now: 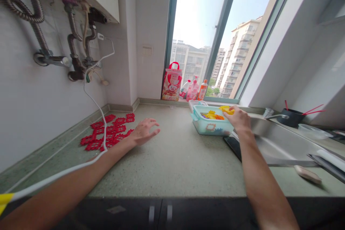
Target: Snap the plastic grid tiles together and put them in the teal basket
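My left hand [145, 131] hovers over the speckled counter [172, 165] with fingers spread, holding nothing, just right of a flat patch of joined red plastic pieces [109, 133]. My right hand [238, 119] reaches over the rim of a light blue plastic box [211, 126] filled with colourful pieces. Its fingers are closed on a yellow piece [226, 109] at the box's top right edge.
A steel sink [280, 143] lies right of the box, with a dark phone [234, 145] at its near left edge. A white cable [91, 100] trails across the counter's left. A red bag [171, 82] and bottles [194, 90] stand at the window. A black bowl with red chopsticks [293, 116] sits far right.
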Tool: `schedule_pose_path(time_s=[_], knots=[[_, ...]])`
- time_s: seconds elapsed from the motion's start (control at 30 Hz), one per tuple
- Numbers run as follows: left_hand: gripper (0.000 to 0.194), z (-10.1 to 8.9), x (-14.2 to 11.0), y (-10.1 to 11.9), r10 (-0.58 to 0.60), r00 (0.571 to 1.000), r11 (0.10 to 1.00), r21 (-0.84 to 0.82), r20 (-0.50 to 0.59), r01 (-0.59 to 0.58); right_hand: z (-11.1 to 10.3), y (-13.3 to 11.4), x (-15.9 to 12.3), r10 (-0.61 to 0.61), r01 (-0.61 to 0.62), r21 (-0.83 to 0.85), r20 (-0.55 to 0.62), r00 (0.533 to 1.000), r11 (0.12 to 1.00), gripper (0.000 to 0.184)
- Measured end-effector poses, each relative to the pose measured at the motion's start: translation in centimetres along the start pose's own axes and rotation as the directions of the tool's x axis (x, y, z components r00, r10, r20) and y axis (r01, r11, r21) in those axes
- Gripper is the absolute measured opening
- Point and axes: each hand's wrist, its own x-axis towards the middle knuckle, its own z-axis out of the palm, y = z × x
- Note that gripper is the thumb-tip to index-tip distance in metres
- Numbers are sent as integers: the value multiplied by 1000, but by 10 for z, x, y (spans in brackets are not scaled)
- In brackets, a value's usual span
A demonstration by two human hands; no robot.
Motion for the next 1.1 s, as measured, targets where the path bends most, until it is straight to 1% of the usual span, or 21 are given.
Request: schedule_pose_path(time_s=[0.07, 0.1, 0.17, 0.2, 0.3, 0.37, 0.43, 0.5, 0.53, 0.6, 0.63, 0.67, 0.73, 0.77, 0.8, 0.83, 0.9, 0.93, 1.0, 1.07, 1.1], knots=[[47, 1, 0, -2, -12, 1000, 1000, 9, 6, 12, -5, 0, -1, 50, -50, 2, 32, 998, 999, 53], [48, 2, 0, -3, -16, 1000, 1000, 12, 10, 16, -8, -1, -2, 65, -65, 6, 20, 998, 998, 53], [49, 3, 1, -5, -19, 1000, 1000, 19, 19, 19, -13, -6, -3, 66, -65, 18, -56, 996, 998, 51], [50, 3, 1, -6, -20, 1000, 1000, 23, 23, 19, -14, -9, -4, 44, -42, 24, -104, 994, 999, 48], [52, 4, 1, -6, -19, 999, 999, 42, 34, 17, -14, -29, -9, -107, 119, 41, -221, 969, 992, 38], [53, 5, 0, -3, -18, 999, 998, 63, 50, 15, -9, -50, -17, -267, 292, 58, -267, 926, 955, 32], [54, 4, -1, -1, -16, 998, 996, 92, 66, 10, -2, -77, -31, -452, 495, 95, -287, 844, 864, 25], [56, 0, 1, -1, -4, 997, 990, 144, 73, -6, 5, -105, -50, -626, 677, 158, -275, 729, 719, 19], [59, -4, 2, -5, 0, 997, 983, 182, 71, -13, 9, -119, -61, -699, 743, 195, -255, 668, 640, 17], [65, -17, 4, -20, -22, 998, 963, 268, 65, 4, 17, -140, -83, -805, 820, 271, -194, 560, 505, 15], [68, -26, 4, -31, -61, 996, 950, 309, 61, 39, 21, -148, -92, -843, 838, 303, -158, 514, 454, 14], [70, -36, 3, -45, -120, 991, 937, 337, 60, 93, 25, -154, -100, -871, 847, 332, -122, 476, 416, 13], [77, -57, -3, -78, -262, 964, 905, 354, 31, 235, 33, -158, -108, -902, 847, 378, -63, 426, 374, 14], [81, -66, -7, -96, -332, 943, 886, 346, 7, 309, 36, -158, -109, -909, 842, 396, -41, 414, 366, 15], [83, -73, -13, -112, -411, 912, 857, 332, -20, 394, 39, -156, -109, -912, 835, 411, -24, 410, 364, 15], [87, -79, -18, -127, -466, 884, 831, 327, -31, 449, 41, -154, -108, -912, 827, 426, -11, 410, 367, 16], [93, -83, -28, -149, -548, 835, 787, 310, -44, 533, 43, -149, -104, -909, 810, 451, 6, 417, 375, 17], [94, -82, -32, -155, -579, 815, 772, 295, -38, 562, 43, -146, -102, -906, 801, 462, 12, 423, 380, 17], [94, -76, -35, -161, -601, 799, 770, 259, -17, 584, 44, -144, -100, -901, 785, 481, 22, 434, 390, 17], [92, -68, -34, -159, -583, 812, 791, 235, 6, 565, 45, -143, -99, -899, 775, 491, 37, 437, 397, 17], [91, -63, -32, -156, -562, 827, 806, 233, 12, 545, 46, -143, -99, -899, 772, 496, 46, 435, 399, 17]])
